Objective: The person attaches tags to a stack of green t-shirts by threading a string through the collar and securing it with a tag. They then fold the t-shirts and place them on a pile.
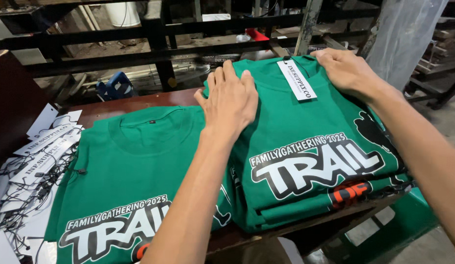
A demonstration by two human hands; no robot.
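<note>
A stack of folded green T-shirts point(310, 146) with a white and black print lies at the right of a dark wooden table point(115, 103). My left hand point(231, 100) rests flat on the stack's upper left corner, fingers apart. Over at the top right corner, my right hand point(346, 71) presses down beside a white hang tag point(296, 79) at the collar. Another green T-shirt point(125, 181) with the same print lies spread out at the left, next to my left forearm.
A pile of white paper tags with black strings point(34, 166) covers the table's left edge. Black metal rails point(159, 44) run behind the table. A clear plastic sheet point(406, 34) hangs at the back right. A blue object point(115, 87) sits below the rails.
</note>
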